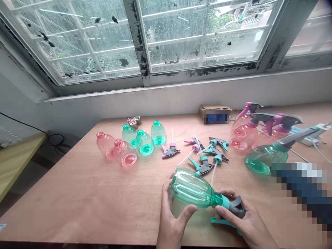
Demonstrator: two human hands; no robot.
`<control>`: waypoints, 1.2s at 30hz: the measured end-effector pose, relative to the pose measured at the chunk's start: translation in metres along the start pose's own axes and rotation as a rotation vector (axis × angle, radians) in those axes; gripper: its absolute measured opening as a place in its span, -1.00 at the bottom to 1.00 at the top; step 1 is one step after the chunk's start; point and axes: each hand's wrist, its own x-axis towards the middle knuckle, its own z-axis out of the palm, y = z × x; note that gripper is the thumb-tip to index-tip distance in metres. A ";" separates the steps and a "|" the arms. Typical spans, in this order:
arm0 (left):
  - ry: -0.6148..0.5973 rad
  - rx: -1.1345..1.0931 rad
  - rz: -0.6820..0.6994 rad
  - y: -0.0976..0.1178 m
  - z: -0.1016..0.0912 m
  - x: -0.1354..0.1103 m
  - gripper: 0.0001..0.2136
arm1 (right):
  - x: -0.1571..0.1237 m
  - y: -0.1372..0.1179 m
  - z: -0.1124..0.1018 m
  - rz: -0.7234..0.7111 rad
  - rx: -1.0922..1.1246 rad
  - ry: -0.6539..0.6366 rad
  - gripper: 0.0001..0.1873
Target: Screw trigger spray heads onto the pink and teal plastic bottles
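Observation:
A clear green spray bottle [192, 186] lies tilted on its side just above the table, its base to the left and its neck to the right. My left hand [173, 214] is curved around its base end, with the thumb along the near side. At the neck, my right hand [241, 214] grips a grey and teal trigger sprayer [234, 205], whose teal collar sits on the bottle's mouth. The teal trigger points down toward me. Just beyond the bottle lie several loose trigger sprayers [204, 166], grey with teal or pink parts and white tubes.
Open pink bottles [126, 155] and open green bottles [145, 145] stand at the left back. Pink bottles with sprayers [243, 135] and a green one [267, 159] stand at right, near a power strip [308, 138]. A cardboard box [215, 114] and small blocks [133, 122] sit by the wall.

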 end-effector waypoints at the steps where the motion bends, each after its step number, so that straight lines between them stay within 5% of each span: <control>1: 0.002 -0.009 -0.008 0.001 0.000 0.000 -0.25 | 0.000 0.000 0.000 0.005 -0.011 0.000 -0.54; 36: -0.052 0.042 0.003 -0.003 -0.001 0.003 -0.33 | 0.002 0.000 -0.002 0.014 -0.022 0.009 -0.50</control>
